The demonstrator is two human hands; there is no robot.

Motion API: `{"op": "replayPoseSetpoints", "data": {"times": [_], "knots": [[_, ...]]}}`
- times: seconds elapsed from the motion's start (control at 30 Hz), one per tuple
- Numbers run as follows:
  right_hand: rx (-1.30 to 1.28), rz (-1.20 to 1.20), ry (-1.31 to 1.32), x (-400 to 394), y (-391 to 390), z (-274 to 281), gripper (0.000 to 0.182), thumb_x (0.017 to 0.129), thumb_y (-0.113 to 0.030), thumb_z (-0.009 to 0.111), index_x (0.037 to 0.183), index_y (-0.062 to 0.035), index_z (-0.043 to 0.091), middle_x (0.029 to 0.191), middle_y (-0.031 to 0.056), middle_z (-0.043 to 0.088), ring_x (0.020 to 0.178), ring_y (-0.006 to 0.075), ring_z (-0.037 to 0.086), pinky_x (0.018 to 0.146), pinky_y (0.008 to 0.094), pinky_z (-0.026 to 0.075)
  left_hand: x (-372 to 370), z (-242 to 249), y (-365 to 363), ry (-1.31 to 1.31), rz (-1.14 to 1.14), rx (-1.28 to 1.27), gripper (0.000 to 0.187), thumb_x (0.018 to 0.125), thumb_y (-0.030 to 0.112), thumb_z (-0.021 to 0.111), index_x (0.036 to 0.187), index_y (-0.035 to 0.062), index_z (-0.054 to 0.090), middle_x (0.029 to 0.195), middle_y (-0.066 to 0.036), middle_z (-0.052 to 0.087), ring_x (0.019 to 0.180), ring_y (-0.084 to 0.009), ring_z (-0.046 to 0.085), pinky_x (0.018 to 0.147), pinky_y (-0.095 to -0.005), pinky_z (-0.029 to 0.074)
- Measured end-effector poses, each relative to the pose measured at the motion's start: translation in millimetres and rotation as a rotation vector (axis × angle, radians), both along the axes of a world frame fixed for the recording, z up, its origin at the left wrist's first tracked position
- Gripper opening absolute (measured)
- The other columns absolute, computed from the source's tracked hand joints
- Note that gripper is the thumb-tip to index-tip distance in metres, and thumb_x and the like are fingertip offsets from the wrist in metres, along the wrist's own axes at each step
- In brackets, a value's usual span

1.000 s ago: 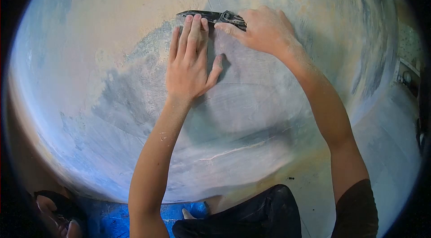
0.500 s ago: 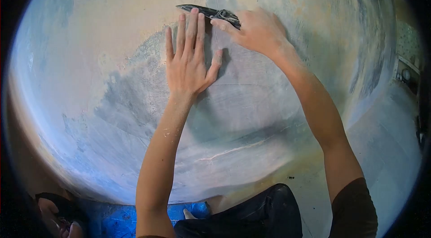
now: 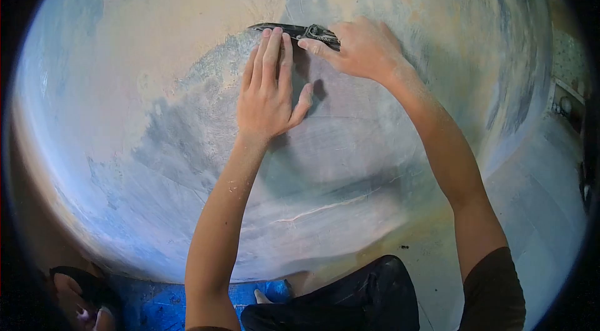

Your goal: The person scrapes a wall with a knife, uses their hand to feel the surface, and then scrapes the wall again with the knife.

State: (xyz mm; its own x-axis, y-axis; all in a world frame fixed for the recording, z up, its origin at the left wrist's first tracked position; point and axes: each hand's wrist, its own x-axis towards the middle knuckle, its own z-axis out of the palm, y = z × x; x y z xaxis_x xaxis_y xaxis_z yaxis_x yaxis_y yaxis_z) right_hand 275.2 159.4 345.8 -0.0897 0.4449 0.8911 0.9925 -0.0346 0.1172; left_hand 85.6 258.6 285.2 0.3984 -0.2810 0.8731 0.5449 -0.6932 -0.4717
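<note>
My right hand [image 3: 365,49] is closed around the handle of a dark pocket knife [image 3: 319,36]. The knife's pointed blade reaches left and lies along a large, curved painted surface [image 3: 206,112]. My left hand [image 3: 265,90] lies below the blade with its fingers stretched out and its thumb apart. The fingertips of this hand rest at the lower edge of the blade. Around the hands, the surface has patches of grey, beige and blue, with a rough, pitted area left of my left hand. The far side of the blade's edge is hard to make out.
My dark-clothed leg [image 3: 350,293] is at the bottom, beside a blue covering [image 3: 156,306] on the floor. Part of another person [image 3: 81,296] shows at the lower left. A pale frame-like object [image 3: 565,100] stands at the right edge.
Both hands and the knife have moved down the surface, towards me. My left hand's fingers have come closer together.
</note>
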Motion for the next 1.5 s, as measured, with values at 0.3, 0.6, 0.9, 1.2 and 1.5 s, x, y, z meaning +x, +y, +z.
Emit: {"op": "replayPoseSetpoints", "data": {"times": [0.3, 0.6, 0.9, 1.2, 1.5], "knots": [[0.023, -0.035, 0.013, -6.3, -1.9, -2.7, 0.075, 0.092, -0.074, 0.052, 0.080, -0.0036, 0.076, 0.071, 0.0198, 0.071, 0.068, 0.0377, 0.071, 0.062, 0.0484, 0.055, 1.8, 2.7, -0.5, -0.003, 0.050, 0.003, 0.075, 0.095, 0.040, 0.056, 0.152, -0.0060, 0.039, 0.159, -0.023, 0.035, 0.150, -0.0376, 0.033, 0.123, -0.0487, 0.026], [0.014, -0.016, 0.014, -4.2, 2.0, -8.4, 0.073, 0.093, -0.072, 0.053, 0.081, -0.0035, 0.076, 0.071, 0.0191, 0.071, 0.067, 0.0371, 0.071, 0.061, 0.0479, 0.054, -0.6, -0.3, -1.8, 0.015, 0.032, -0.025, 0.075, 0.096, 0.041, 0.054, 0.153, -0.0047, 0.039, 0.160, -0.023, 0.033, 0.152, -0.0372, 0.030, 0.124, -0.0484, 0.025], [-0.026, -0.004, 0.056, -9.2, -4.6, -7.6, 0.072, 0.093, -0.071, 0.054, 0.081, -0.0034, 0.074, 0.069, 0.0175, 0.070, 0.067, 0.0365, 0.070, 0.063, 0.0483, 0.053, -2.7, -1.1, 2.2, 0.020, 0.029, -0.011, 0.077, 0.096, 0.044, 0.053, 0.153, -0.0053, 0.039, 0.160, -0.023, 0.034, 0.151, -0.0380, 0.031, 0.123, -0.0484, 0.027], [0.020, -0.030, 0.054, -12.2, 1.1, -10.8, 0.073, 0.092, -0.072, 0.053, 0.082, -0.0037, 0.078, 0.074, 0.0198, 0.072, 0.071, 0.0360, 0.073, 0.063, 0.0470, 0.056, -0.9, 1.6, -2.5, 0.038, 0.096, -0.040, 0.079, 0.097, 0.049, 0.051, 0.149, -0.0095, 0.042, 0.161, -0.023, 0.030, 0.152, -0.0393, 0.027, 0.124, -0.0508, 0.022], [-0.010, 0.056, 0.139, -19.5, -1.9, 6.0, 0.069, 0.093, -0.070, 0.055, 0.085, -0.0044, 0.077, 0.072, 0.0202, 0.071, 0.067, 0.0402, 0.070, 0.060, 0.0491, 0.054, 6.2, 11.1, -8.7, -0.041, 0.093, -0.088, 0.087, 0.095, 0.052, 0.051, 0.156, -0.0054, 0.030, 0.165, -0.022, 0.025, 0.154, -0.0362, 0.023, 0.125, -0.0506, 0.017]]}}
